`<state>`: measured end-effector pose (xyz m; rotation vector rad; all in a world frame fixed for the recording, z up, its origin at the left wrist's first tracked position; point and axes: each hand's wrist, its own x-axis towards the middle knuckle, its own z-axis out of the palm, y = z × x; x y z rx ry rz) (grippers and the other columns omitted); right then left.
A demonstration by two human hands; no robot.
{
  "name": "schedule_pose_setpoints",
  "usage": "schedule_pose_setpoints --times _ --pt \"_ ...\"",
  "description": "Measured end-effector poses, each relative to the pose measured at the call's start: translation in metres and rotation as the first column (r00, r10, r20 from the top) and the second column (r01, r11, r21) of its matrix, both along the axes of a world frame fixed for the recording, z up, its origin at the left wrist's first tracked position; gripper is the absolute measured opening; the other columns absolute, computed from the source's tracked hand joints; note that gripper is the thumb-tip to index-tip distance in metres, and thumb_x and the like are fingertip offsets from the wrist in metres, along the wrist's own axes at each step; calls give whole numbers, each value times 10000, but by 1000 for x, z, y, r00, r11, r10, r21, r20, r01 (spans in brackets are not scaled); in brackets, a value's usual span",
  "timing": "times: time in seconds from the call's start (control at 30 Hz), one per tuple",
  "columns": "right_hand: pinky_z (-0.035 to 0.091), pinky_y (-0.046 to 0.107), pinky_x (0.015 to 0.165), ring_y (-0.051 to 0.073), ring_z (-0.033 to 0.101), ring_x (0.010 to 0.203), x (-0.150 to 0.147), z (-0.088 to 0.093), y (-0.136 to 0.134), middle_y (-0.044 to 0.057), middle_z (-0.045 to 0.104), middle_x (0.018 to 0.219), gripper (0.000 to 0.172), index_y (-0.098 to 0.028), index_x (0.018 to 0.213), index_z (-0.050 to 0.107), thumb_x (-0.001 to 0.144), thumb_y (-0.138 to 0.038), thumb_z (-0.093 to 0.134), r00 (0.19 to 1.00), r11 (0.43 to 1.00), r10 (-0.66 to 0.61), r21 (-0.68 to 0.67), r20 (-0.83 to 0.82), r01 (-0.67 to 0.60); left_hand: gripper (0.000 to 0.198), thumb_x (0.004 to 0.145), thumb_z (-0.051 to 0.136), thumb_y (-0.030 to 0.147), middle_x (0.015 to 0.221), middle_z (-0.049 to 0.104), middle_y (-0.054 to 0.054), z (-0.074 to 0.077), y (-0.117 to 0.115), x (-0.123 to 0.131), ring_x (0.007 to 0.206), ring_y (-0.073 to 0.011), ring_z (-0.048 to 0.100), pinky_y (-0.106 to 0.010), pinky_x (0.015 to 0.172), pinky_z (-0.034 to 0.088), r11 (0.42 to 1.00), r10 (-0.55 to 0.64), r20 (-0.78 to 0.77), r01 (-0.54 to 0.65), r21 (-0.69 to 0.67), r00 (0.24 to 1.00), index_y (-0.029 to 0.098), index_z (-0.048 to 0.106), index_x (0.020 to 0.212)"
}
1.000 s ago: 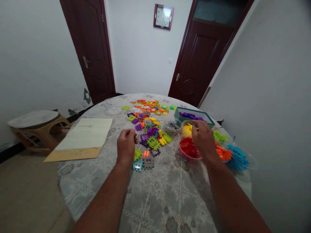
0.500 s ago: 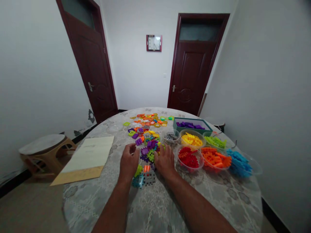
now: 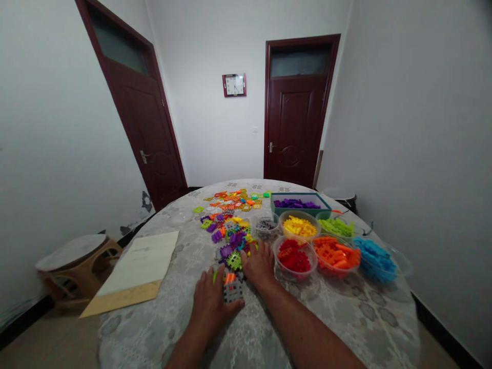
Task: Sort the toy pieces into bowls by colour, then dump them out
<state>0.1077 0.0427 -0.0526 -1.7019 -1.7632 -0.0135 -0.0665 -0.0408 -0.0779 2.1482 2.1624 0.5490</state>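
Note:
My left hand (image 3: 211, 297) lies low over the near pieces, fingers stretched forward and thumb out to the right. Its thumb runs along the near edge of a grey square building piece (image 3: 233, 292) with a red spot. An orange piece (image 3: 229, 278) is just beyond the grey one. My right hand (image 3: 259, 264) rests with fingers apart at the right side of the mixed pile, beside a lime-green notched piece (image 3: 234, 260). Purple pieces (image 3: 226, 251) lie left of that. What is under both palms is hidden.
On the right stand tubs of red (image 3: 295, 256), orange (image 3: 336, 252), blue (image 3: 374, 259), yellow (image 3: 300, 226), green (image 3: 336, 226) and grey pieces (image 3: 265, 224), plus a box (image 3: 326, 210) of purple ones. Paper (image 3: 142, 261) lies left. More loose pieces (image 3: 234, 200) spread farther back.
My left hand has moved toward me from beside the pile, now covering the light-blue piece next to the grey one. My right hand stays at the pile. The camera view has tilted up slightly.

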Motion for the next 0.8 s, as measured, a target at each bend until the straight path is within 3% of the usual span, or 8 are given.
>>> schedule_pose_setpoints --times 0.13,0.3,0.43,0.63,0.8 --pt "452 528 1091 375 561 1264 0 -1 -7 198 655 1325 341 -177 1229 723 1009 -406 599 997 997 82 -3 7 -82 890 731 792 490 1547 564 -224 -2 15 2 1481 -437 483 -576 1233 364 986 -103 57 95 134 993 178 518 1518" --pt "468 505 1072 368 582 1245 1 -2 -9 186 656 1310 289 -181 1183 721 981 -363 622 993 993 116 -12 -14 -117 839 762 785 432 1424 643 -211 -2 27 -2 1350 -391 605 -534 1175 461 949 -211 153 165 270 966 164 515 1510" --pt "450 505 1086 371 576 1280 2 -5 -6 191 655 1359 368 -187 1280 675 967 -377 639 993 997 82 1 -79 -83 861 747 802 404 1414 647 -200 0 33 -1 1344 -392 609 -548 1169 463 937 -260 194 199 289 946 179 498 1521" --pt "438 478 1084 339 594 1221 6 -5 -4 168 704 1225 282 -193 1178 697 973 -375 635 982 985 162 -40 -98 -167 878 758 808 398 1366 637 -171 14 42 10 1298 -363 617 -528 1135 489 939 -261 235 191 285 936 194 474 1544" --pt "430 438 1094 308 582 1248 10 -3 -4 152 700 1299 542 -161 1459 580 936 -289 640 960 981 184 -29 -211 -194 702 759 809 346 1321 656 -155 22 49 19 1256 -344 631 -515 1116 500 933 -284 232 213 289 930 208 598 1415"
